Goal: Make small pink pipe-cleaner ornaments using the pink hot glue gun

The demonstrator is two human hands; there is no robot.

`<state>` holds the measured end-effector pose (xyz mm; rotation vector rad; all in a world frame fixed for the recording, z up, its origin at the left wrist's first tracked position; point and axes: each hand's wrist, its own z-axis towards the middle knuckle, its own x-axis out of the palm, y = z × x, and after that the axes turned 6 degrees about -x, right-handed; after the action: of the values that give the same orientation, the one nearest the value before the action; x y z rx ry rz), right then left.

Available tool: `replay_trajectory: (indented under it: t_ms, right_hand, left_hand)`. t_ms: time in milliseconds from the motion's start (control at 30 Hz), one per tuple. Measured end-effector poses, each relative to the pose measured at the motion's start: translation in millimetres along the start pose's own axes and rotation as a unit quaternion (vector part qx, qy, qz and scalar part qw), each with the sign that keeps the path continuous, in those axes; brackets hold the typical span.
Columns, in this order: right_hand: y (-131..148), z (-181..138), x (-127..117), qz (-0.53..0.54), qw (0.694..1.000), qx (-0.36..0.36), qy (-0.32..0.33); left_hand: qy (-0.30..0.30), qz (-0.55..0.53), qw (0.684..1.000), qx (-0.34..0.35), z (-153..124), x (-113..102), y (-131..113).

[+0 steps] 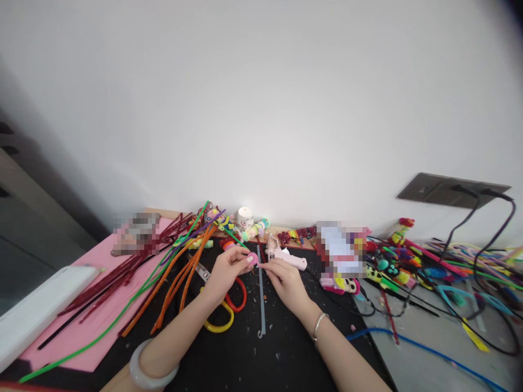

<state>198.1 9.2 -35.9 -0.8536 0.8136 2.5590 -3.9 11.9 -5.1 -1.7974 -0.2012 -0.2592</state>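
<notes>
My left hand pinches a small pink pipe-cleaner coil over the black mat. My right hand meets it from the right, its fingertips closed on the same pink piece. A pale bangle sits on my left wrist and a thin silver bracelet on my right wrist. Scissors with yellow and red handles lie just under my left hand. A pink glue gun rests just behind my right hand. A grey rod with a hooked end lies between my forearms.
Orange, green and dark red pipe cleaners fan out at the left over a pink sheet. A white jar stands by the wall. Finished colourful pieces and cables crowd the right; a wall socket holds plugs.
</notes>
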Motion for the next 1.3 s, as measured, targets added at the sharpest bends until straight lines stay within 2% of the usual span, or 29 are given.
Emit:
replay_trajectory:
  t_ms: [800,1300]
  right_hand:
    - [0.5,0.6,1.7,0.010,1.000,-0.005,-0.017]
    - [1.4,-1.3,0.9,0.017,1.000,0.010,-0.005]
  left_hand:
    - [0.008,-0.035,0.999,-0.031,-1.6,2.1,-2.8]
    - [0.009,-0.041,0.998,-0.037,-1.2,1.7,-3.0]
